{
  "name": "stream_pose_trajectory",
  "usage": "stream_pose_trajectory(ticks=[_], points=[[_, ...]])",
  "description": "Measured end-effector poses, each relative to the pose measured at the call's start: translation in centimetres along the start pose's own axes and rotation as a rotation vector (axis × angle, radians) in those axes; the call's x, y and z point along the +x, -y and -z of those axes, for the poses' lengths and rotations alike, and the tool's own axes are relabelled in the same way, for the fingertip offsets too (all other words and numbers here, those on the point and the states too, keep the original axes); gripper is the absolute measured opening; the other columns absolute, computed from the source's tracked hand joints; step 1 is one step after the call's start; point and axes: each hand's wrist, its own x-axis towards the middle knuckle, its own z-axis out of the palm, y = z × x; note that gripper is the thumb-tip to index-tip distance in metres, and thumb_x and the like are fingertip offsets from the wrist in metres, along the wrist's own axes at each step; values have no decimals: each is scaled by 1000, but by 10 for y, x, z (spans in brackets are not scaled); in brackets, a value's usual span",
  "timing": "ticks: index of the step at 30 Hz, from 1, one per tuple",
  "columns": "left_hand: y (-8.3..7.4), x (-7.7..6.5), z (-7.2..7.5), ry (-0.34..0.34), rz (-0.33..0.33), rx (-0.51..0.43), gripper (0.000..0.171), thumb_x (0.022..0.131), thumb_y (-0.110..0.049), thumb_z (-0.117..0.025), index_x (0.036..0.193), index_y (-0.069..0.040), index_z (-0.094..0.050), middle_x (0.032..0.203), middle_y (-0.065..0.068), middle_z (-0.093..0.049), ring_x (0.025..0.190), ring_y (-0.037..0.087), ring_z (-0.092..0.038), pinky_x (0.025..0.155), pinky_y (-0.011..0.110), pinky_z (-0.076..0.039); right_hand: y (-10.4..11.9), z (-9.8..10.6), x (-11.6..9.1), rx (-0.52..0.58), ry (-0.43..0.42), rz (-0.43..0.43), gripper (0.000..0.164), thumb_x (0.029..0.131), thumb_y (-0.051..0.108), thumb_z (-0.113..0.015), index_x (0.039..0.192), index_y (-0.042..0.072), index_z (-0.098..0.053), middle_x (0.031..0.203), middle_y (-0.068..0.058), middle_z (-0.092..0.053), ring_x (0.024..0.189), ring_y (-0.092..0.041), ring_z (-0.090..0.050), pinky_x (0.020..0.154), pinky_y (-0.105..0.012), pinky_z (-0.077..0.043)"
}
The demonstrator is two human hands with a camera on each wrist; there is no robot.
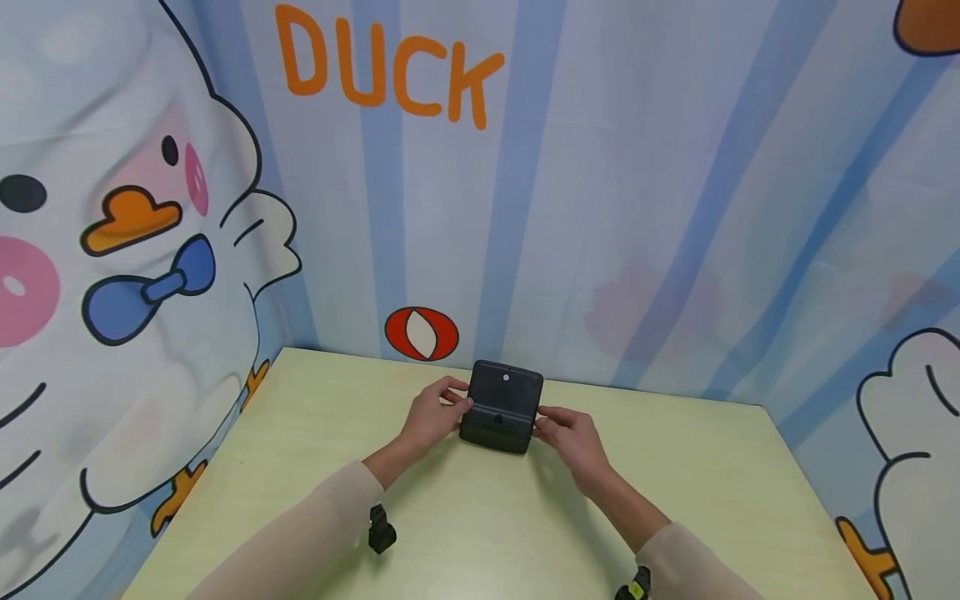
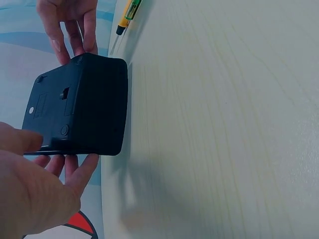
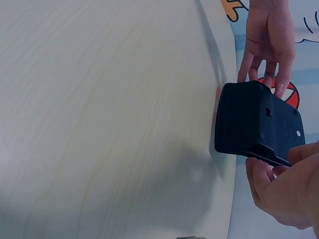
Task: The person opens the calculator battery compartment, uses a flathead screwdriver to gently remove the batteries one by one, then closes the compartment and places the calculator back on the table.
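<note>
A black boxy plastic device is held between both hands near the back edge of the table. Its ridged face, with a small round white mark and a dark slot, is toward the head camera; the opposite face is hidden. My left hand grips the left side, thumb on the near face and fingers behind, as the left wrist view shows. On the right side, the fingers and thumb of my right hand pinch the edge. In the right wrist view the device stands tilted close over the table.
The pale wooden table meets a striped curtain with duck drawings. At the top of the left wrist view is a screwdriver-like tool with a yellow-green handle and thin shaft. Dark wrist cameras sit at both sleeves.
</note>
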Motion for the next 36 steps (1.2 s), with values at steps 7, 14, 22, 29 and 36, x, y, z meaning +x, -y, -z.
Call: stream_pose_trajectory(ticks=[7, 14, 22, 29, 36], points=[[0, -1, 0, 9, 9, -5, 23, 107, -19, -66, 126, -8, -72, 103, 10, -65, 92, 30, -71, 80, 38, -64, 1, 2, -3, -18, 16, 11, 39, 108, 7, -54, 142, -10, -60, 130, -28, -68, 118, -39, -71, 107, -51, -53], [-4, -4, 0, 3, -13, 32, 26, 107, -21, -64, 128, -8, -73, 105, 8, -68, 101, 38, -70, 79, 33, -60, 2, 4, -5, -11, 0, 35, 39, 106, 5, -55, 142, -9, -61, 128, -28, -69, 119, -39, -71, 108, -51, -52], [-7, -4, 1, -4, -16, 38, 28, 108, -22, -63, 130, -9, -73, 109, 8, -71, 105, 37, -70, 81, 34, -59, 3, 4, -4, -10, -17, 28, 39, 105, 4, -56, 142, -8, -62, 127, -27, -70, 121, -39, -70, 109, -48, -52], [-7, -6, 2, 2, -23, 50, 30, 109, -24, -61, 132, -8, -73, 112, 9, -72, 108, 37, -69, 86, 37, -61, 3, 4, -4, 8, -25, 48, 38, 104, 3, -57, 140, -9, -64, 126, -27, -71, 121, -37, -70, 108, -46, -53], [-8, -7, 3, -11, -14, 31, 35, 112, -30, -55, 130, -7, -74, 116, 12, -73, 113, 34, -70, 94, 40, -61, 4, 3, -4, 10, -32, 62, 37, 105, 5, -58, 138, -9, -65, 126, -27, -72, 121, -38, -70, 107, -46, -54]])
